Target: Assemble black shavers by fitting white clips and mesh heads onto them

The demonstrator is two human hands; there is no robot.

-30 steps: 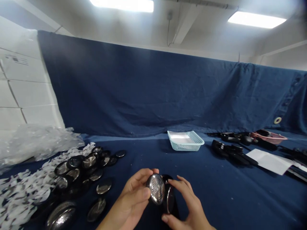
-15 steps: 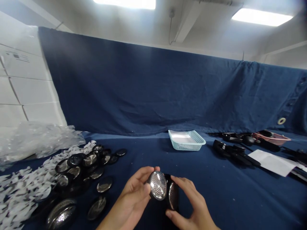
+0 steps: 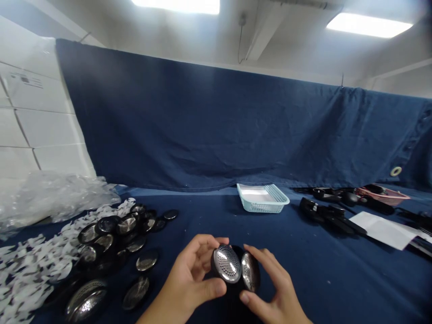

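Observation:
Just above the blue cloth, my left hand (image 3: 192, 274) holds a round black-rimmed disc with a perforated metal face (image 3: 227, 264). Its fingers are behind the rim and the thumb is near the lower edge. Close on the right, my right hand (image 3: 275, 283) grips a second perforated metal disc (image 3: 250, 272) by its top and bottom edges, between fingers and thumb. This one is turned on edge, facing the first. Their rims are very close; I cannot tell if they touch. Something dark behind and below them is hard to make out.
Similar black-rimmed discs (image 3: 126, 224) lie piled on the left, beside scattered white scraps (image 3: 37, 270) and a clear plastic bag (image 3: 64, 193). A pale blue basket (image 3: 265, 207) stands at the back. On the right are black items (image 3: 329, 216), white paper (image 3: 383, 229) and a pink basket (image 3: 393, 198).
Both discs have shifted slightly right and tilted. The right disc now shows more of its perforated face. My left thumb has slid down off the face toward the lower rim.

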